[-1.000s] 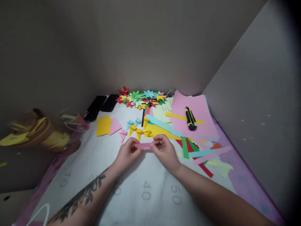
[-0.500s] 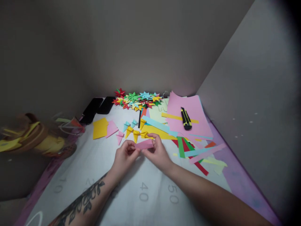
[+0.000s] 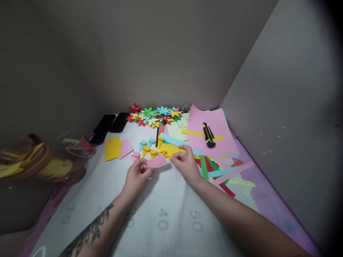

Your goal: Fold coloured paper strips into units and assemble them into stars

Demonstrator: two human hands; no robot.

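Observation:
A folded pink paper strip (image 3: 157, 161) is pinched at its left end by my left hand (image 3: 138, 175), held just above the white mat. My right hand (image 3: 187, 164) is off to the right, apart from the strip, its fingers curled together with nothing visible in them. Beyond the hands lie small folded yellow pieces (image 3: 146, 151), light blue folded pieces (image 3: 142, 145) and a pink folded piece (image 3: 135, 156) partly behind my left hand. Left of these are a stack of yellow paper (image 3: 113, 149) and pink paper pieces (image 3: 125, 149).
Colourful paper stars (image 3: 150, 112) are heaped at the back wall. A utility knife (image 3: 209, 135) rests on pink sheets (image 3: 195, 121). Loose strips (image 3: 227, 171) scatter at right. Two black phones (image 3: 118, 122) lie back left, with a clay pot (image 3: 34, 160) at the far left.
My right hand has let go of the pink strip and moved away to the right. The strip stays in my left hand, which has shifted slightly left. The view has turned a little.

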